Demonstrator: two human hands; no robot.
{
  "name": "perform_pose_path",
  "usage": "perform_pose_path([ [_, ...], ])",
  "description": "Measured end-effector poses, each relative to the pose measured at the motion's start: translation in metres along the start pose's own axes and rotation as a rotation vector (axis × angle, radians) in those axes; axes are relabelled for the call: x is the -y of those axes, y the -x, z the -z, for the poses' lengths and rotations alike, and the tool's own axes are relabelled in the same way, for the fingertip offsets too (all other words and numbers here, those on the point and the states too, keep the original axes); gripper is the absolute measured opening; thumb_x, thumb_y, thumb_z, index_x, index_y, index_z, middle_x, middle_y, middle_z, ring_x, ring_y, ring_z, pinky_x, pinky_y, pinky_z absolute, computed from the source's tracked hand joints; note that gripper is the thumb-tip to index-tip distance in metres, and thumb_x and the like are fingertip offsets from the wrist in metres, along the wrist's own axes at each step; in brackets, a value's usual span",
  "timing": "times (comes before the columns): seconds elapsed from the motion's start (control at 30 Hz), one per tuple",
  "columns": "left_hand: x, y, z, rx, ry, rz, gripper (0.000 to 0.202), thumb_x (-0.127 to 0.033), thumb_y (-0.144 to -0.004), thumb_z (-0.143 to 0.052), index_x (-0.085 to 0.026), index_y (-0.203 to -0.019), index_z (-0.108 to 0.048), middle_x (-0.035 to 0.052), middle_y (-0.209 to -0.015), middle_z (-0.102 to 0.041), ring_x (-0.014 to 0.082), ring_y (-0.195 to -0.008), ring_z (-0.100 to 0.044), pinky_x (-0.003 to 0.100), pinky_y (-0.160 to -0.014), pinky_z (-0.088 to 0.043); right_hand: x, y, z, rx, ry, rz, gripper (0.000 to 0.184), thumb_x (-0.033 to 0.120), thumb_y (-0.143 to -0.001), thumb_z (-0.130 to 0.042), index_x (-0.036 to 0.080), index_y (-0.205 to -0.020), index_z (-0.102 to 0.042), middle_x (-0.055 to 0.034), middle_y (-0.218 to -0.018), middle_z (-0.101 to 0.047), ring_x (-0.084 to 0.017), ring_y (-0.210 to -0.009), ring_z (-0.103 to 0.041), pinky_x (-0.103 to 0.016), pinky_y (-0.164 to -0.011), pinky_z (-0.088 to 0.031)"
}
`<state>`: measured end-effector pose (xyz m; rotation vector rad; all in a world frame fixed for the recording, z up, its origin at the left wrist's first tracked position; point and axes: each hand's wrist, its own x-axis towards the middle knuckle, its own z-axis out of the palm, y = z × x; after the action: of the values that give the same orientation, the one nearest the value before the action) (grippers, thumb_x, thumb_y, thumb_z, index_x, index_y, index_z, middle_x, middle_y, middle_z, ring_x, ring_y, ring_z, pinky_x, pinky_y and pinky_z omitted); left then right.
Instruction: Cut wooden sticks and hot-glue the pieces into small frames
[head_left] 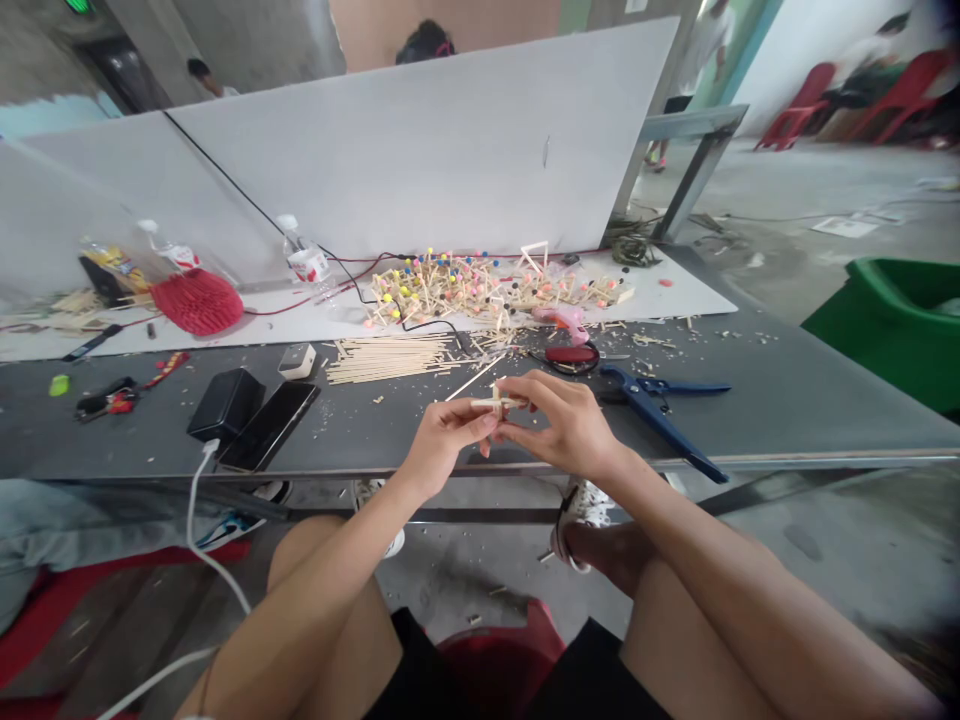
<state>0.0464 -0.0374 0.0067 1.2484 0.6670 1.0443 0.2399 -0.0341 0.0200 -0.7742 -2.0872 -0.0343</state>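
Small pale wooden sticks (496,402) meet at angles between my two hands, just above the table's front edge. My left hand (448,435) pinches them from the left, thumb on top. From the right, my right hand (559,415) closes its fingertips on the same sticks, and its fingers hide part of them. Beyond my hands lies a row of loose wooden sticks (390,358). Behind that is a heap of short stick pieces with coloured balls (465,285). Blue-handled cutters (660,415) rest to the right of my right hand.
On the left are a black phone (271,425), a black power block (226,402) with a white cable, and a red fan-shaped object (199,302). A pink glue gun (564,322) lies ahead. A green bin (885,325) stands right of the table. A white partition (420,160) rises behind.
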Motion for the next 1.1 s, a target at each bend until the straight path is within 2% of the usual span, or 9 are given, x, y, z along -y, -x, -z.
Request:
perform_pose_path([
  [0.17, 0.003, -0.002, -0.001, -0.045, 0.001, 0.031, 0.021, -0.034, -0.077, -0.078, -0.017, -0.089, -0.080, 0.0063, -0.076, -0.069, 0.0126, -0.065, -0.055, 0.026, -0.056, -0.045, 0.000, 0.002, -0.003, 0.034, -0.030, -0.030, 0.033, 0.035, -0.090, -0.064, 0.017, -0.118, -0.059, -0.0042, -0.084, -0.064, -0.014, -0.069, -0.060, -0.026, -0.062, -0.047],
  [0.33, 0.003, -0.003, 0.000, -0.098, 0.018, 0.054, 0.022, -0.033, -0.076, -0.080, -0.016, -0.091, -0.080, 0.0056, -0.073, -0.069, 0.0117, -0.062, -0.055, 0.026, -0.055, -0.045, 0.001, 0.001, 0.001, 0.040, -0.136, -0.048, 0.047, 0.037, -0.088, -0.068, 0.018, -0.129, -0.056, -0.0071, -0.094, -0.066, -0.016, -0.076, -0.063, -0.030, -0.067, -0.052],
  [0.53, -0.001, -0.002, 0.001, -0.087, -0.016, 0.043, 0.023, -0.036, -0.077, -0.078, -0.014, -0.084, -0.078, 0.0054, -0.068, -0.066, 0.0128, -0.061, -0.057, 0.026, -0.055, -0.044, 0.003, 0.001, 0.004, -0.113, -0.143, -0.025, 0.025, 0.022, -0.091, -0.062, 0.023, -0.115, -0.068, -0.0078, -0.095, -0.065, -0.016, -0.074, -0.062, -0.030, -0.064, -0.053],
  [1.1, -0.001, -0.002, 0.001, -0.069, -0.102, -0.014, 0.020, -0.034, -0.078, -0.077, -0.014, -0.077, -0.077, 0.0046, -0.067, -0.066, 0.0113, -0.058, -0.054, 0.026, -0.056, -0.044, 0.006, 0.001, -0.006, -0.152, -0.110, -0.008, 0.015, 0.019, -0.090, -0.063, 0.023, -0.102, -0.072, -0.0056, -0.091, -0.062, -0.013, -0.070, -0.058, -0.028, -0.060, -0.050],
])
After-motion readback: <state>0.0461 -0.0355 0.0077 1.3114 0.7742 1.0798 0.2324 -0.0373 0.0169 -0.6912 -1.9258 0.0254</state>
